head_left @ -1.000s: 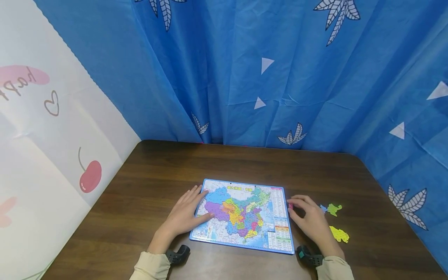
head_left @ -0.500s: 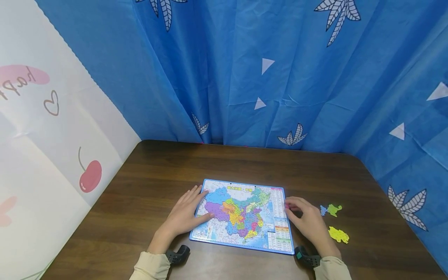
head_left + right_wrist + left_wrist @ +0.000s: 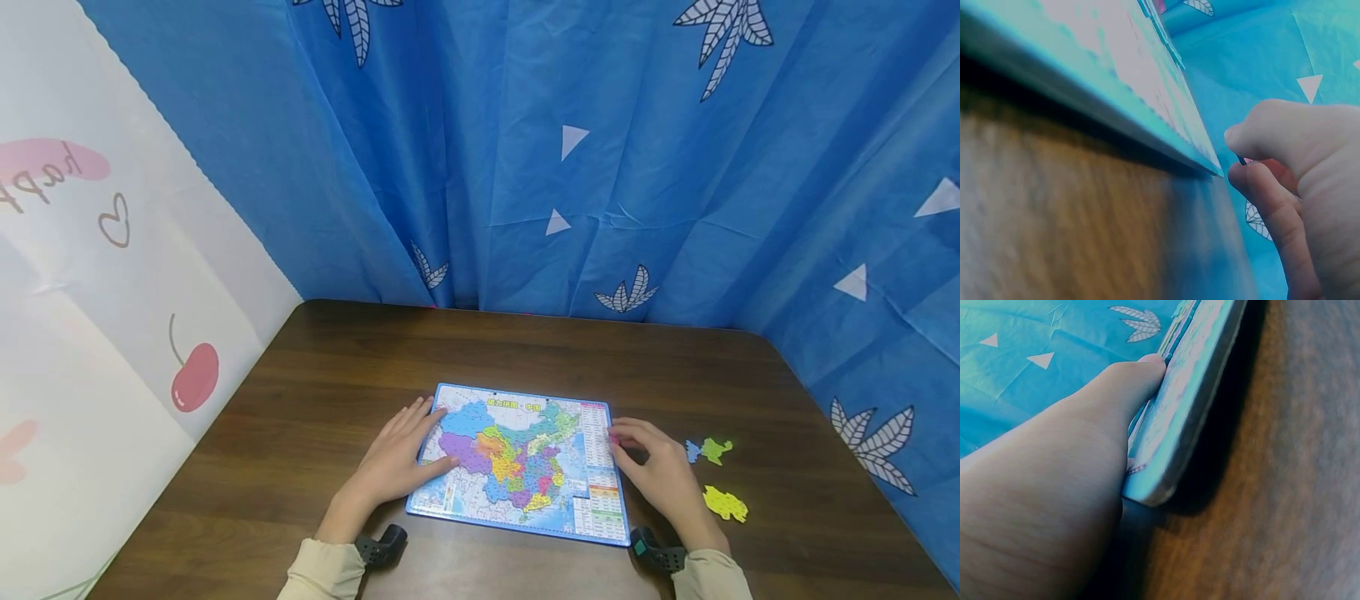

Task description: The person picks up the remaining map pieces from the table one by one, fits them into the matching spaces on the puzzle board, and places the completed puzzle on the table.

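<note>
A magnetic map puzzle board (image 3: 468, 500) with a blue rim lies on the table, its map made of many-coloured pieces. My left hand (image 3: 397, 460) rests on the board's left edge, fingers extended and thumb (image 3: 1138, 375) lying on its surface. At the board's right edge, my right hand (image 3: 663, 471) pinches a small pink puzzle piece (image 3: 613, 437) between thumb and fingers. In the right wrist view only a thin dark edge of that piece shows between the fingertips. Most of the piece is hidden by the hand.
Right of my right hand lie a small blue puzzle piece (image 3: 693, 451) and a green puzzle piece (image 3: 716, 451), side by side. Nearer to me is a yellow puzzle piece (image 3: 725, 504). A blue curtain (image 3: 517, 250) hangs behind the brown table (image 3: 360, 350).
My right hand has moved slightly left with the pink piece, from beside the board to its right edge. My left hand and the board have stayed put.
</note>
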Demonstrator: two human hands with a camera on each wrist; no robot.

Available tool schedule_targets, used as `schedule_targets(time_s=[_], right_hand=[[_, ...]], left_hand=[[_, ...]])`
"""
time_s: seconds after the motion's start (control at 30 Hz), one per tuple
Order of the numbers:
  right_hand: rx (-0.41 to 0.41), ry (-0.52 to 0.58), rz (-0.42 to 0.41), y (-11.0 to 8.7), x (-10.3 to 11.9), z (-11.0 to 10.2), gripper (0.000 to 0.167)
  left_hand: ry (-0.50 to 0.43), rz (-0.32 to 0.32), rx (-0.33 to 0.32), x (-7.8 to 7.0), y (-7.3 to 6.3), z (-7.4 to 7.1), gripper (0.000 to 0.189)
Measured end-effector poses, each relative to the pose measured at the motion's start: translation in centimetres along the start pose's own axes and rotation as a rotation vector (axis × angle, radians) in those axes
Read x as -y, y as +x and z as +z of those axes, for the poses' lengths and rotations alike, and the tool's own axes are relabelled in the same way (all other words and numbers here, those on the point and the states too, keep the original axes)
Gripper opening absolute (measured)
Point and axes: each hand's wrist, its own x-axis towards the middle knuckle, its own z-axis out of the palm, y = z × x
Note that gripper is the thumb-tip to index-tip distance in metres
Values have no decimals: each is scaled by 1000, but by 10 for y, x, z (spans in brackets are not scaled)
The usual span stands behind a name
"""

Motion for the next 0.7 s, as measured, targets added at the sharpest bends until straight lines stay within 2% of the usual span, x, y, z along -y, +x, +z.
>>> schedule_targets(time_s=[0.43, 0.7], right_hand=[[-13, 11, -26, 3, 8, 2, 33], [-3, 41, -10, 4, 13, 5, 35]], left_hand=[[1, -3, 3, 0, 0, 0, 88], [3, -5, -1, 1, 0, 1, 88]])
